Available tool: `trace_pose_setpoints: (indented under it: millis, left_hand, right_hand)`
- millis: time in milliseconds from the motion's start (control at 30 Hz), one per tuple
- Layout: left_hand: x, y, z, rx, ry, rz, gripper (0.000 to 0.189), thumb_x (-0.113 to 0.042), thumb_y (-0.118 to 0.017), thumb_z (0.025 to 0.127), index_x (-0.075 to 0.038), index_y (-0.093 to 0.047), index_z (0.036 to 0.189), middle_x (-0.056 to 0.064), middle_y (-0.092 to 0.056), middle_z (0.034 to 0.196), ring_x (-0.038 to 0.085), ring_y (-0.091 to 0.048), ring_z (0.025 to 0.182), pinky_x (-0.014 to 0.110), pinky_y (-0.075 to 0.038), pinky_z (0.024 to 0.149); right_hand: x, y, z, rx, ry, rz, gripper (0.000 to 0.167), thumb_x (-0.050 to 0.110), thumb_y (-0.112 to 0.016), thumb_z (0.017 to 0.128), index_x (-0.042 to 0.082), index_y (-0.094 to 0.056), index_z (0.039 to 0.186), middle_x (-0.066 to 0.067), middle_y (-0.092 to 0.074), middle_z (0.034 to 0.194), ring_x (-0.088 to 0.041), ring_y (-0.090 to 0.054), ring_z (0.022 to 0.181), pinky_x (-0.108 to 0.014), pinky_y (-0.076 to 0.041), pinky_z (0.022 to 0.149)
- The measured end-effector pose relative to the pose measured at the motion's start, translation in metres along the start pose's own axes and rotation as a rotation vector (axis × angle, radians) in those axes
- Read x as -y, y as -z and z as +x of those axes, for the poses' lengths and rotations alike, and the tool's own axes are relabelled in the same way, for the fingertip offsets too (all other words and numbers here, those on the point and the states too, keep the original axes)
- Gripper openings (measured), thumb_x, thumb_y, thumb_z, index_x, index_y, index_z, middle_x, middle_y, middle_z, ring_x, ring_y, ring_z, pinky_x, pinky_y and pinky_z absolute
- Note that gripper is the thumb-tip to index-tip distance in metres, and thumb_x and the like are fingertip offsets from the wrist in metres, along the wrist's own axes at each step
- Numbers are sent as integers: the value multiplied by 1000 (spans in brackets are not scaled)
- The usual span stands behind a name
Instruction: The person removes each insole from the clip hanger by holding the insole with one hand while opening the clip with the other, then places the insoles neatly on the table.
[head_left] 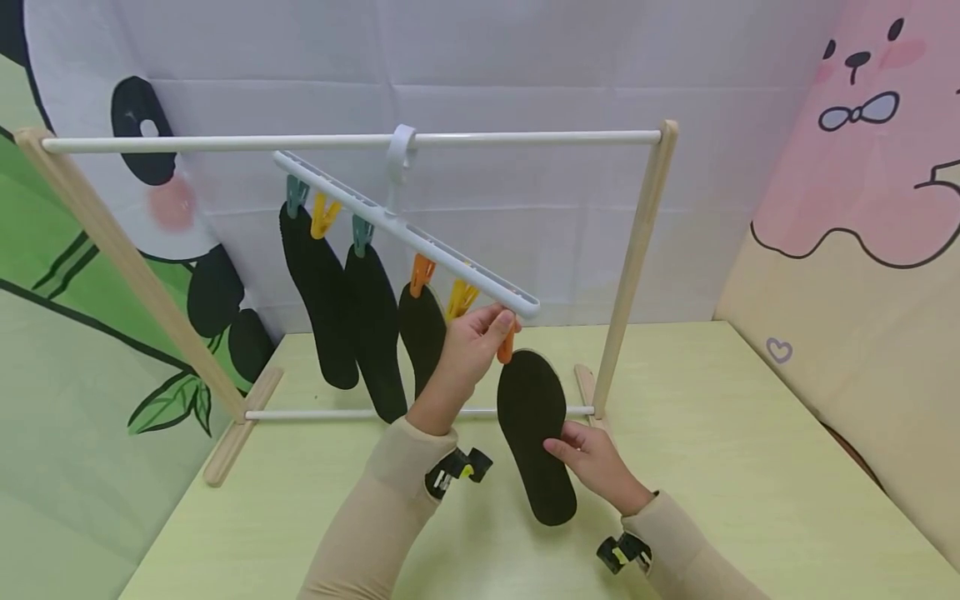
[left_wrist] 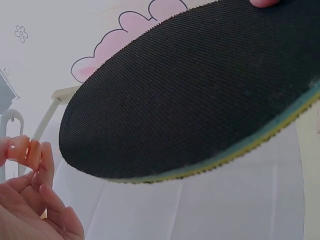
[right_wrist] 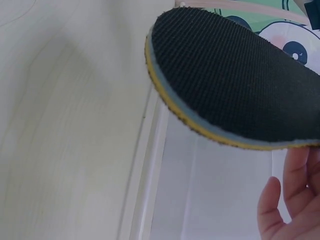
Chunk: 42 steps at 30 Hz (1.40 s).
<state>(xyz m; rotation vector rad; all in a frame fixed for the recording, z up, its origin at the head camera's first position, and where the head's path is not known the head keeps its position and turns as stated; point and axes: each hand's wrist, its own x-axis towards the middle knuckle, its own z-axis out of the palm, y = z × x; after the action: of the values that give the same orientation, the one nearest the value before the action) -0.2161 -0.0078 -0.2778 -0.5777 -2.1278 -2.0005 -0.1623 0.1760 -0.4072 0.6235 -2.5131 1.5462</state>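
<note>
My left hand (head_left: 471, 343) pinches an orange clothespin (head_left: 506, 345) at the low right end of a white clip hanger (head_left: 442, 247). My right hand (head_left: 594, 463) grips a black shoe insole (head_left: 531, 425) by its side edge, thumb on its face. The insole's upper end is right beside the orange clothespin in the head view. In the left wrist view, a gap shows between the insole (left_wrist: 185, 95) and the left fingers. Yellow and grey-blue layers show along the insole's edge (right_wrist: 190, 120) in the right wrist view.
Three more black insoles hang left of my hands, from green clips (head_left: 362, 235) and an orange clip (head_left: 422, 275). Two yellow clips (head_left: 324, 217) hold nothing. The tilted hanger hooks over the white rail (head_left: 525, 137) of a wooden-legged rack (head_left: 637, 258) on the pale table (head_left: 720, 433).
</note>
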Motion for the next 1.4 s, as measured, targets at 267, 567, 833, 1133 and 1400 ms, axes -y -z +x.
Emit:
trace_pose_setpoints:
  millis: [267, 567, 833, 1133, 1400]
  left_hand:
    - [0, -1, 0, -10, -5, -44, 22, -4, -54, 97, 15, -61, 105, -1, -58, 71, 10, -44, 60, 23, -33, 58]
    - [3, -4, 0, -73, -3, -104, 24, -4, -56, 95, 9, -58, 115, -5, -62, 77, 9, -49, 68, 22, -39, 61]
    - [5, -7, 2, -104, -38, -120, 20, -2, -56, 95, 17, -58, 94, -6, -57, 66, 8, -44, 60, 22, -37, 60]
    - [6, -5, 0, -106, -41, -84, 21, -4, -58, 94, 15, -59, 88, -6, -58, 65, 10, -43, 64, 24, -34, 61]
    - [7, -6, -1, -84, -44, -78, 21, -4, -56, 95, 16, -57, 89, -5, -49, 58, 11, -41, 57, 24, -33, 60]
  right_hand:
    - [-1, 2, -1, 9, -14, 13, 19, 3, -60, 92, -11, -65, 105, -19, -70, 95, -13, -64, 86, -30, -52, 76]
    - [-1, 4, -2, 4, -15, 16, 19, 2, -60, 92, -11, -64, 105, -20, -69, 96, -14, -65, 87, -29, -52, 77]
    - [-3, 6, -2, 3, -17, 19, 19, 2, -60, 92, -11, -64, 104, -20, -69, 96, -16, -65, 87, -30, -52, 78]
    - [-4, 6, -2, 1, -21, 23, 19, 3, -60, 92, -11, -64, 105, -20, -69, 97, -17, -66, 89, -30, -52, 78]
    - [-4, 6, -4, -17, -7, 17, 17, 2, -60, 92, -11, -65, 103, -19, -70, 94, -12, -64, 85, -29, -52, 75]
